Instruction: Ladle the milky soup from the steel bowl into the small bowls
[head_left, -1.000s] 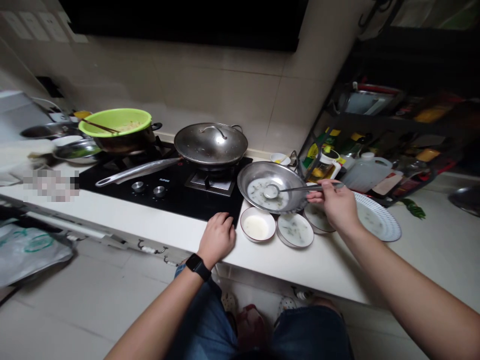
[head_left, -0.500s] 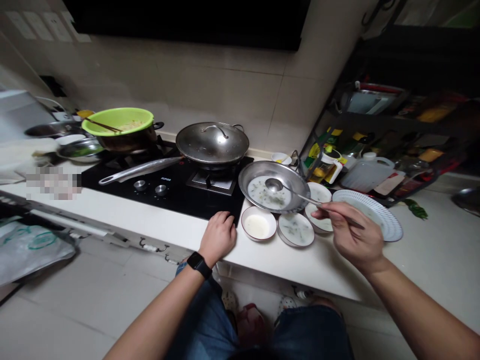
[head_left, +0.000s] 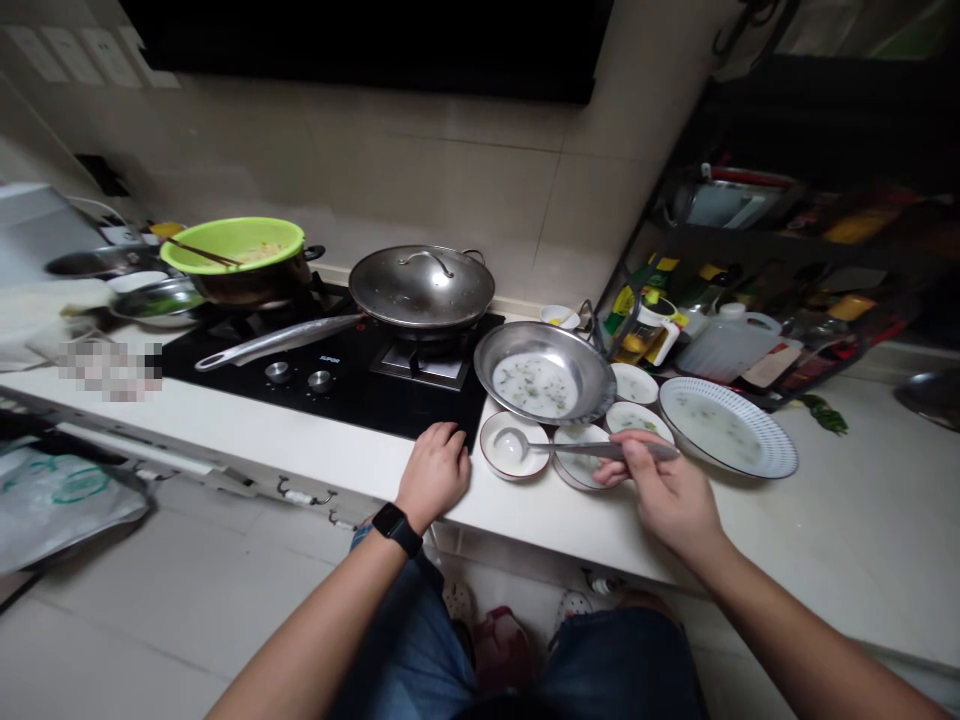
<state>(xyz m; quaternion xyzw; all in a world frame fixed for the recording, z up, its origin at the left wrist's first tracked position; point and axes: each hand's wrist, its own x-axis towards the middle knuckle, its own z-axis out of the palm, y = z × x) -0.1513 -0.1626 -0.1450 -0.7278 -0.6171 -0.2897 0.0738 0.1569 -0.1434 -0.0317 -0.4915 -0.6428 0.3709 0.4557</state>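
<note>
A long-handled metal spoon [head_left: 555,450] is gripped by its handle in my closed right hand [head_left: 667,485]. Its round head is in the small bowl of white liquid [head_left: 495,462] at the front. Beneath the handle stands a second bowl [head_left: 577,472], with green bits in its pale liquid. Right behind these sits a wide steel basin [head_left: 487,375] of milky liquid with green flecks. Two more small bowls, one of them this bowl [head_left: 640,420], stand to its right, beside a striped-rim plate [head_left: 772,440] of similar liquid. My left hand [head_left: 435,468] rests on the counter edge, holding nothing, fingers loosely bent.
A lidded wok [head_left: 424,285] with a long handle stands on the black gas stove [head_left: 352,400]. Farther left, a green basin [head_left: 247,240] with chopsticks sits on a pot. Bottles and a jug [head_left: 727,345] fill the rack at the right. A green leaf [head_left: 823,412] lies on the counter.
My right hand has brought the spoon left and toward me, from over the steel basin to the front bowl of white liquid. My left hand has stayed in place.
</note>
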